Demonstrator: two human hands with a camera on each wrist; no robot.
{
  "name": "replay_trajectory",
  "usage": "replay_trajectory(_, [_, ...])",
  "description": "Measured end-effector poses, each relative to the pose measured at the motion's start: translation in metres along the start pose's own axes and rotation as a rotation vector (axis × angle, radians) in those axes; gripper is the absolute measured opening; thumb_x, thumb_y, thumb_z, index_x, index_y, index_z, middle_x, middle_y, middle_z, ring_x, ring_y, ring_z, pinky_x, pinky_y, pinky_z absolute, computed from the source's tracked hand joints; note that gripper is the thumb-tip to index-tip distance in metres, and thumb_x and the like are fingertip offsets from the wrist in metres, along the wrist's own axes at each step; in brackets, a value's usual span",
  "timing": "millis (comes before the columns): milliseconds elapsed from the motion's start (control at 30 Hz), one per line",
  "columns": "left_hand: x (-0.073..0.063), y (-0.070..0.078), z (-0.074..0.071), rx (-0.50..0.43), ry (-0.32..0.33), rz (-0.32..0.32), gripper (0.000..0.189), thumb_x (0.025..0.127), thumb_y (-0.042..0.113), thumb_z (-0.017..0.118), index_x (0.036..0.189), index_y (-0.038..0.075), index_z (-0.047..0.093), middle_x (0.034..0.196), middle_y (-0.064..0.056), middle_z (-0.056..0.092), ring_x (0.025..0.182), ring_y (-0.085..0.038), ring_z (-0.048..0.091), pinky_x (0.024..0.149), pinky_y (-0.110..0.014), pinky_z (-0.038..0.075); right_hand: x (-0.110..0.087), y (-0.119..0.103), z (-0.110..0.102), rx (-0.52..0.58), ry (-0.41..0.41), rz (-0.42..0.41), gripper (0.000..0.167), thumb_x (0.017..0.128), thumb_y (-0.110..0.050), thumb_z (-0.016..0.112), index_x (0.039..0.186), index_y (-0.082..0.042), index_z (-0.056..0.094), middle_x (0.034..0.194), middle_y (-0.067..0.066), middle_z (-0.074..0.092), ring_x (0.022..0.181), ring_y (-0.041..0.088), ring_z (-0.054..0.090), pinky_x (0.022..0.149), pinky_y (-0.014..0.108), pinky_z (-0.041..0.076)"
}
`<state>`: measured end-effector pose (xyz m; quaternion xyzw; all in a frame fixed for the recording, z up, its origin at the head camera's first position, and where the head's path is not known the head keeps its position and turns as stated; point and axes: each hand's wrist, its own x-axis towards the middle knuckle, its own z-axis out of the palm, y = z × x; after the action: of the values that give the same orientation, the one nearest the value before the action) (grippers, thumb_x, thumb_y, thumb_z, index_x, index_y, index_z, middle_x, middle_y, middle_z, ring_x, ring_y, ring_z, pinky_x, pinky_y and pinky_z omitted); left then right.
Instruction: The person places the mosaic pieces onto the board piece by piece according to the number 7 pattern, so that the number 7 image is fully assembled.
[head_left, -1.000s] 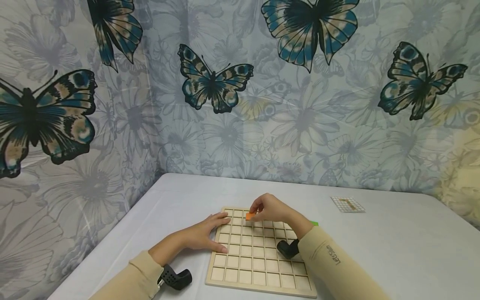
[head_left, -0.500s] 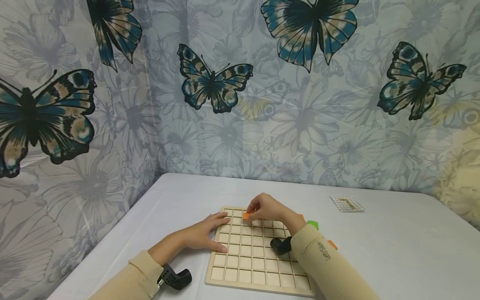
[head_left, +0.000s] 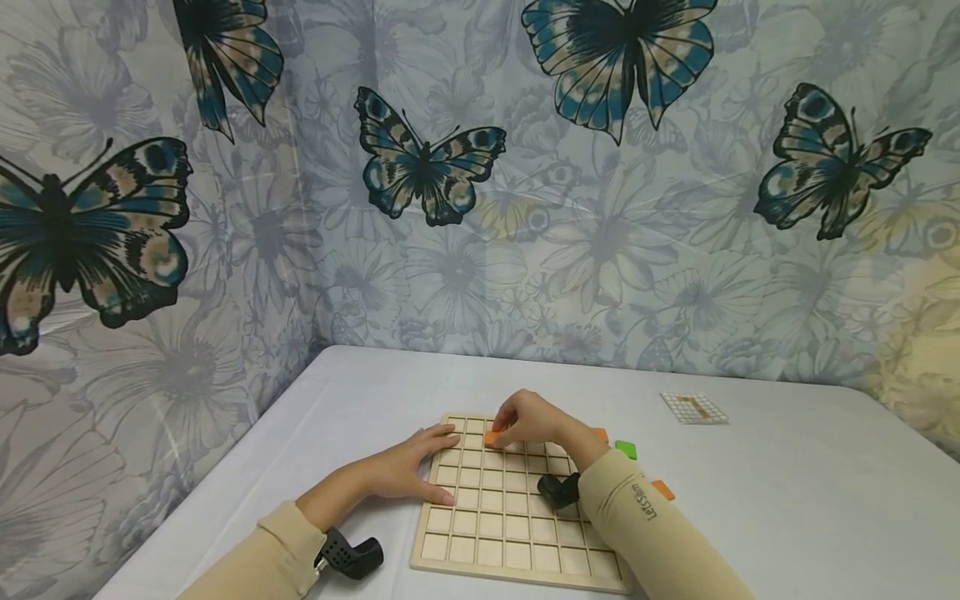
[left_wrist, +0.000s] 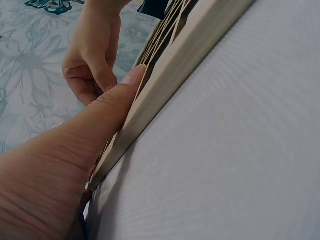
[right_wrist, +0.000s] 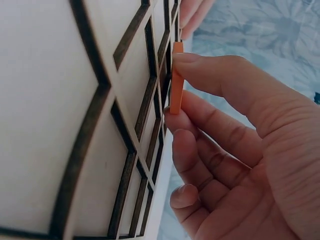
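Note:
A wooden grid board with square recesses lies on the table. Between thumb and fingertips, my right hand pinches a thin orange square tile over the board's far rows. In the right wrist view the tile stands edge-on to the camera, close to the grid; whether it touches cannot be told. My left hand rests on the board's left edge, fingers spread and thumb on the rim. The left wrist view shows that thumb against the board's side.
To the right of the board lie a green tile and orange tiles, partly behind the right forearm. Farther back on the white table is a small grid card with a brown pattern. A butterfly-print cloth hangs behind.
My right hand has shifted slightly left with the orange tile, then lowered a little. The forearm's move uncovers more of the green and orange tiles. My left hand has stayed in place.

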<state>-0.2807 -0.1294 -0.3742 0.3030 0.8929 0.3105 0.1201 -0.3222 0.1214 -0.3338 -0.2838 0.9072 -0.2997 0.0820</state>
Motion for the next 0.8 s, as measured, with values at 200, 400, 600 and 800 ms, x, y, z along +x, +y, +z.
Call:
replay_trajectory(200, [-0.0003, 0.0003, -0.0006, 0.003, 0.002, 0.003, 0.089, 0.073, 0.049, 0.074, 0.145, 0.016, 0.034, 0.157, -0.003, 0.015, 0.143, -0.041, 0.005, 0.111, -0.062, 0.014, 0.0002, -0.0011, 0.0012, -0.008, 0.004, -0.006, 0.015, 0.074, -0.013, 0.078, 0.085, -0.005, 0.071, 0.078, 0.001, 0.068, 0.067, 0.007, 0.057, 0.062, 0.022, 0.048])
replay_trajectory(400, [-0.0016, 0.0021, -0.0011, 0.009, -0.002, -0.007, 0.089, 0.073, 0.049, 0.075, 0.145, 0.017, 0.034, 0.156, -0.003, 0.016, 0.143, -0.039, 0.006, 0.111, -0.061, 0.016, 0.001, -0.0005, 0.003, 0.01, -0.005, 0.002, 0.015, 0.073, -0.01, 0.078, 0.085, -0.004, 0.071, 0.076, 0.001, 0.066, 0.066, 0.008, 0.057, 0.061, 0.021, 0.048])
replay_trajectory(600, [-0.0015, 0.0027, -0.0013, 0.012, -0.006, -0.004, 0.089, 0.073, 0.049, 0.075, 0.145, 0.017, 0.033, 0.156, -0.003, 0.016, 0.144, -0.038, 0.007, 0.111, -0.06, 0.017, 0.0006, -0.0012, 0.0021, 0.004, -0.007, 0.007, 0.016, 0.073, -0.01, 0.079, 0.085, -0.004, 0.071, 0.076, 0.001, 0.066, 0.067, 0.008, 0.057, 0.061, 0.021, 0.048])
replay_trajectory(800, [-0.0016, 0.0021, -0.0011, 0.008, -0.005, 0.0, 0.089, 0.073, 0.049, 0.075, 0.145, 0.018, 0.034, 0.156, -0.002, 0.016, 0.144, -0.037, 0.008, 0.111, -0.06, 0.017, 0.0012, -0.0008, 0.0016, 0.004, -0.01, 0.007, 0.016, 0.073, -0.011, 0.079, 0.084, -0.004, 0.071, 0.076, 0.001, 0.066, 0.067, 0.007, 0.057, 0.062, 0.021, 0.048])
